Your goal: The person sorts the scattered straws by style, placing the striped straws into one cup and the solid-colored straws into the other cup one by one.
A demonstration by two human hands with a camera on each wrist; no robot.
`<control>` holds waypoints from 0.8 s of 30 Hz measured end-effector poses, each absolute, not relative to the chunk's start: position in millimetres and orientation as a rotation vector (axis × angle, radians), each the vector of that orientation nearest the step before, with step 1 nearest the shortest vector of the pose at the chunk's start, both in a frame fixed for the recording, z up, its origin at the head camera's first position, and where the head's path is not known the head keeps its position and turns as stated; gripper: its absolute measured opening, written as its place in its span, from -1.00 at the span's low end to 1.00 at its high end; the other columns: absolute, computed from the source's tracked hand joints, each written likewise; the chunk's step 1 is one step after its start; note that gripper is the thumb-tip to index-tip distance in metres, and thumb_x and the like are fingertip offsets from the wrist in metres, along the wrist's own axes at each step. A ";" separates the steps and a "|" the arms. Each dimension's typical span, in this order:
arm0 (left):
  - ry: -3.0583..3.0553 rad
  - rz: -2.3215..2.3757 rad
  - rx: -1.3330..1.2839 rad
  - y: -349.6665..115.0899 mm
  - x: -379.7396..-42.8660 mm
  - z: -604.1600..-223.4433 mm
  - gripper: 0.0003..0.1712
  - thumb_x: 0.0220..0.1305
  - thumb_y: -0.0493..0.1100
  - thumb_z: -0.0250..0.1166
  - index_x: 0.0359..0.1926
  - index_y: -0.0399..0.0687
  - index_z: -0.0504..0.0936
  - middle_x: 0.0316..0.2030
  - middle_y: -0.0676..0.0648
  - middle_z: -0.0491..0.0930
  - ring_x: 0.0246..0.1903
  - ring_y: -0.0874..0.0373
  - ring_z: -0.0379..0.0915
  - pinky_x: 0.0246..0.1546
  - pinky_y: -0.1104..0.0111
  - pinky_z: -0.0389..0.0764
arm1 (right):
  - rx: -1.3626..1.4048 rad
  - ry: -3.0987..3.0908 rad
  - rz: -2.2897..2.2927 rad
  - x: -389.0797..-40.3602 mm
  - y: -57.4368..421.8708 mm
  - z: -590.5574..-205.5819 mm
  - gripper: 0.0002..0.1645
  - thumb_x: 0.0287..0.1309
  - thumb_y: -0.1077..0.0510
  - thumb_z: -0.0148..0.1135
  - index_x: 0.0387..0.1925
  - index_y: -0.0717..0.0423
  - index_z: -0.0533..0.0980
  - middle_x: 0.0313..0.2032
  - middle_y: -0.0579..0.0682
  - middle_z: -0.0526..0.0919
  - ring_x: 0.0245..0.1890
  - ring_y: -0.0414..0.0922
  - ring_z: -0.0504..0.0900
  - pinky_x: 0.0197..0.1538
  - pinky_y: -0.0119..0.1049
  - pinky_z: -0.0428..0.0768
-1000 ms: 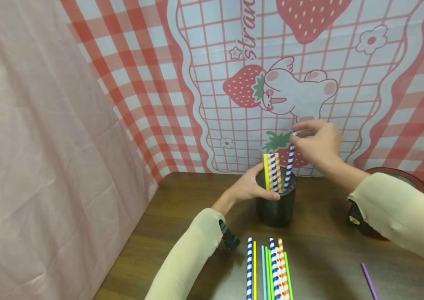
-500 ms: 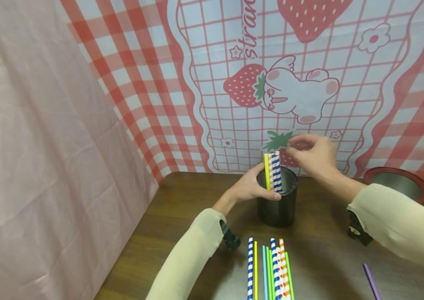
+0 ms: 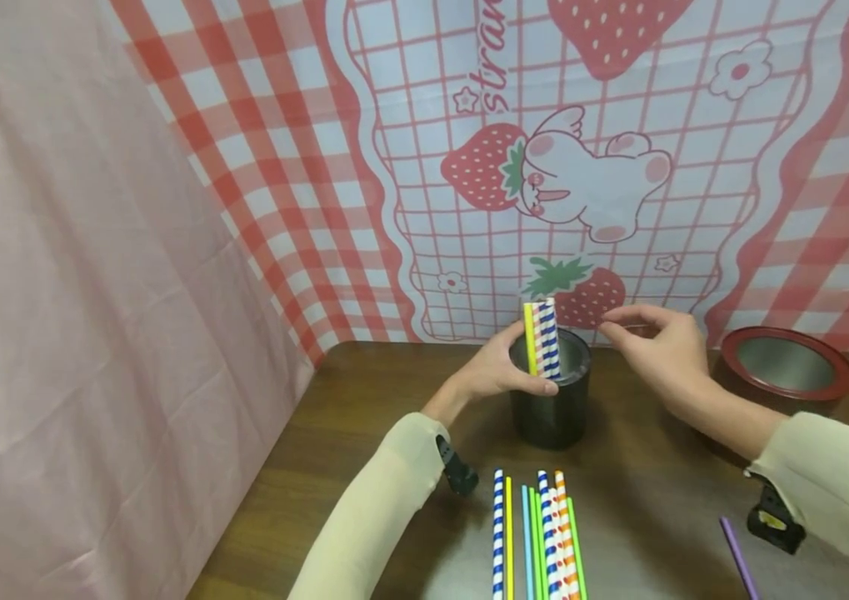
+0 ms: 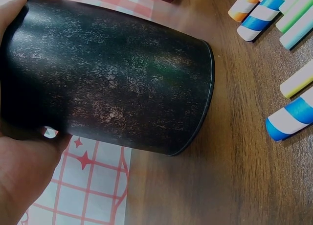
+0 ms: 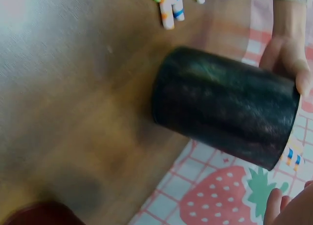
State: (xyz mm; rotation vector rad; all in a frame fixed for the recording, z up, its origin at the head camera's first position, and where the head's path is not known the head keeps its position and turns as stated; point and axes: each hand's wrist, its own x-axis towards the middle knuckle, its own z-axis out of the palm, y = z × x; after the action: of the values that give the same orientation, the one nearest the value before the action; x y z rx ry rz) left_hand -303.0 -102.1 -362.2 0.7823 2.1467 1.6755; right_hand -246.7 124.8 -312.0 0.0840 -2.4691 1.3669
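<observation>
One black cup (image 3: 550, 425) stands upright on the table (image 3: 364, 400) in front of you. Your left hand (image 3: 495, 367) grips it at the rim, thumb on the side nearest you. Inside the cup, a bunch of straws (image 3: 541, 337) leans up against that hand's side: one yellow, at least one pink-striped and at least one blue-striped; they overlap too much for a sure count.

Your right hand (image 3: 664, 350) is just to the right of the cup, apart from it, thumb and forefinger close together with only a narrow gap at the tips. No straw shows between them.

You appear to be handling straws at the cup one by one, with your right hand between pinches. The next move probably calls for a light fingertip pinch on a single straw while your left hand steadies the cup.

On the near side of the cup lies a row: two blue-striped straws (image 3: 498, 533), one yellow straw (image 3: 510, 542), one light blue straw (image 3: 526, 542), three green straws (image 3: 576, 542), one orange-striped straw (image 3: 562, 500) and at least one red-dotted straw (image 3: 557, 542). One purple straw (image 3: 737, 554) lies alone, nearer you and right of the cup. One red-rimmed tin (image 3: 846, 367) stands well to the cup's right.
</observation>
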 end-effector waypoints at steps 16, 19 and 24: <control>2.216 1.628 0.810 -102.1 -305.7 -364.8 -0.11 -0.04 -0.31 0.50 0.30 0.03 0.27 -0.05 0.06 0.55 -0.10 0.24 0.52 0.02 0.39 0.50 | 0.113 -2.589 1.454 -206.4 117.1 -359.2 -0.77 0.14 0.13 0.30 -0.20 0.19 0.64 -0.46 -0.01 0.70 -0.55 -0.34 0.55 -0.46 -0.44 0.46; 2.219 1.618 0.819 -102.6 -305.6 -364.8 -0.13 -0.03 -0.28 0.50 0.29 0.06 0.27 -0.02 0.05 0.53 -0.07 0.22 0.51 0.03 0.38 0.50 | 0.110 -2.639 1.542 -201.2 112.2 -366.3 -0.74 0.11 0.17 0.30 -0.17 0.23 0.62 -0.43 0.01 0.71 -0.55 -0.24 0.59 -0.46 -0.41 0.51; 2.208 1.612 0.835 -102.6 -304.9 -363.7 -0.14 -0.01 -0.27 0.49 0.29 0.08 0.26 0.00 0.03 0.52 -0.05 0.21 0.51 0.04 0.37 0.50 | 0.115 -2.717 1.699 -196.3 106.8 -375.8 -0.69 0.10 0.20 0.29 -0.13 0.31 0.58 -0.33 0.06 0.72 -0.48 -0.14 0.64 -0.42 -0.34 0.59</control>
State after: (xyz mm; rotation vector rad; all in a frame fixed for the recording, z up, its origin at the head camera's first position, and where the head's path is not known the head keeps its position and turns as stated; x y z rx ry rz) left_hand -304.9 -102.6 -363.7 0.8346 2.2080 1.6122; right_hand -196.3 106.8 -375.8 0.1148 -2.7166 1.6994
